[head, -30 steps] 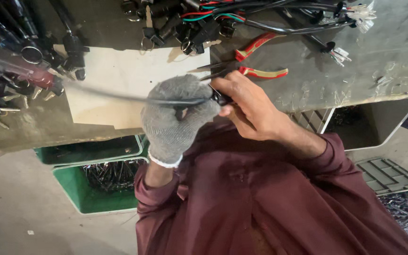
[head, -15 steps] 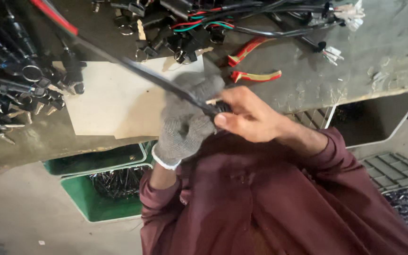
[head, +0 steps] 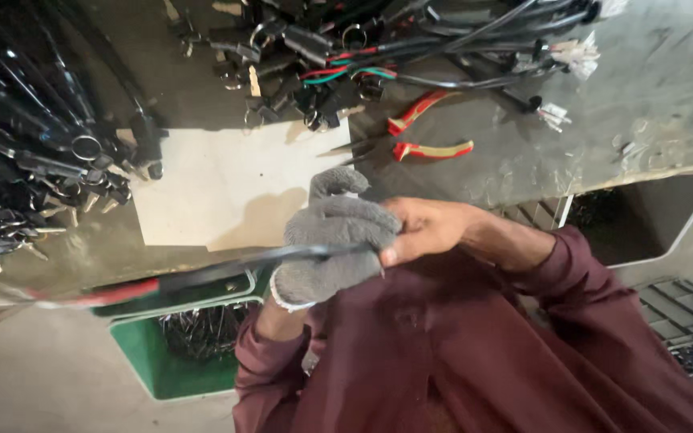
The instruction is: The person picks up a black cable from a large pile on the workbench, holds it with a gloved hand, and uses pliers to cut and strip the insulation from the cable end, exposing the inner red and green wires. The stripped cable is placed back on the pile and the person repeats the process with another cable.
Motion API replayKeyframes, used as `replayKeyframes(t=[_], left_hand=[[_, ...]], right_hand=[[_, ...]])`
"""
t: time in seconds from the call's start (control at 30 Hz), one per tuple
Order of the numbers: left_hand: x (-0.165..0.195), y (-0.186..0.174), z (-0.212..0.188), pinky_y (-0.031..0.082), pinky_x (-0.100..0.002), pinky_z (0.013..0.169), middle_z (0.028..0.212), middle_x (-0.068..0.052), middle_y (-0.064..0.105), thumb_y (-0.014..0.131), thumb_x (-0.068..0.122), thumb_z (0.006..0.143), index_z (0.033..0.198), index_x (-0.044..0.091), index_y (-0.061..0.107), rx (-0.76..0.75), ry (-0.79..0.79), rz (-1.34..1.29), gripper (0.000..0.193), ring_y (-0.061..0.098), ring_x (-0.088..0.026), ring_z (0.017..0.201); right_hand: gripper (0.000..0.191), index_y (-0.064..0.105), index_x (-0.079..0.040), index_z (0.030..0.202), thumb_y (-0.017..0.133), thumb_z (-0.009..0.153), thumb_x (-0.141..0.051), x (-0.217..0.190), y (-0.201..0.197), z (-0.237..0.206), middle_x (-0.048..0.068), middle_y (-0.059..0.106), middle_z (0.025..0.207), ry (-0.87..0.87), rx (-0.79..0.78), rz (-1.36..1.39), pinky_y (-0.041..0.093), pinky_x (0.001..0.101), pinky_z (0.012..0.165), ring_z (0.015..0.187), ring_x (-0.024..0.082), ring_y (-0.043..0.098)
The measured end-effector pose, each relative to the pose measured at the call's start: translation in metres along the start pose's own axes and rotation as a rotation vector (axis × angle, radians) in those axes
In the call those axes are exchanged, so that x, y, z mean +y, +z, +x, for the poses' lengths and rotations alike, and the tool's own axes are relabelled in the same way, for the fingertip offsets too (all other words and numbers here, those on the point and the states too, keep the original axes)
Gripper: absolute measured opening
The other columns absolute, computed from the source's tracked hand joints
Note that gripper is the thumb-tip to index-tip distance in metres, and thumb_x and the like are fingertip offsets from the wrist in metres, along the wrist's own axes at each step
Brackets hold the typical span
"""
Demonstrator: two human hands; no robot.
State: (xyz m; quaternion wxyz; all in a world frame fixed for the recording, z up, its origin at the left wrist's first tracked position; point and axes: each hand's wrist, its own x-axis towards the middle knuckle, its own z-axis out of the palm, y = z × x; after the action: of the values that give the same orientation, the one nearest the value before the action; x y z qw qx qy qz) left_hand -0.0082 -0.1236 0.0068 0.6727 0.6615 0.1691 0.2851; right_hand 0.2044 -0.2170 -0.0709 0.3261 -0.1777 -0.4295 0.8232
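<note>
Both hands meet just below the counter (head: 603, 120) edge: the left hand (head: 334, 248), in a grey knit glove, is clenched around a black cable (head: 282, 256), and the bare right hand (head: 423, 228) pinches the same cable at the glove's edge. Half a second ago the cable slanted up across the white board (head: 226, 184); now it lies near level, running left (blurred, so probably swinging) to a red-sleeved end (head: 114, 293) above the green crate (head: 142, 353). Red-handled pliers (head: 427, 128) lie untouched beside tangled wiring (head: 346, 48)
</note>
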Motion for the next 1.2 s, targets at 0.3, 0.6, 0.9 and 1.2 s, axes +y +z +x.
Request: replayKeyframes(t=[0.3, 0.6, 0.9, 1.2], left_hand=[[-0.029, 0.015, -0.009, 0.05, -0.03, 0.095, 0.141, -0.008, 0.058, 0.059, 0.015, 0.103, 0.138, 0.0, 0.056, 0.248, -0.151, -0.078, 0.038, 0.058, -0.017, 0.106], [-0.01, 0.008, -0.01, 0.047, -0.027, 0.082, 0.109, -0.009, 0.06, 0.061, 0.012, 0.106, 0.12, -0.006, 0.059, 0.502, -0.133, -0.268, 0.023, 0.053, -0.015, 0.09], [0.023, 0.015, -0.005, 0.05, -0.028, 0.086, 0.108, -0.014, 0.063, 0.053, 0.012, 0.111, 0.135, -0.003, 0.057, 0.204, -0.101, -0.118, 0.028, 0.059, -0.017, 0.095], [0.02, 0.036, -0.027, 0.052, -0.025, 0.077, 0.115, -0.01, 0.064, 0.061, 0.015, 0.104, 0.149, -0.001, 0.04, 0.494, -0.369, -1.02, 0.053, 0.061, -0.017, 0.092]], right_hand=[[0.058, 0.034, -0.007, 0.136, 0.067, 0.105, -0.043, -0.018, 0.033, 0.031, 0.003, 0.047, 0.129, -0.3, 0.774, -0.467, 0.042, 0.0383, 0.102, 0.117, 0.014, 0.048], [0.069, 0.062, -0.007, 0.126, 0.076, 0.089, -0.064, -0.078, -0.005, -0.004, 0.01, 0.057, 0.123, 0.102, 0.738, -1.95, 0.033, 0.0506, 0.1, 0.112, 0.033, 0.056], [0.025, 0.065, -0.004, 0.111, 0.073, 0.094, -0.021, -0.062, -0.005, -0.009, 0.007, 0.063, 0.109, -0.067, 0.705, -0.511, 0.056, 0.0399, 0.089, 0.102, 0.031, 0.067], [0.03, 0.06, -0.007, 0.093, 0.082, 0.078, -0.019, -0.104, 0.022, 0.035, 0.008, 0.064, 0.094, -0.24, 0.686, -1.541, 0.054, 0.041, 0.074, 0.092, 0.033, 0.068]])
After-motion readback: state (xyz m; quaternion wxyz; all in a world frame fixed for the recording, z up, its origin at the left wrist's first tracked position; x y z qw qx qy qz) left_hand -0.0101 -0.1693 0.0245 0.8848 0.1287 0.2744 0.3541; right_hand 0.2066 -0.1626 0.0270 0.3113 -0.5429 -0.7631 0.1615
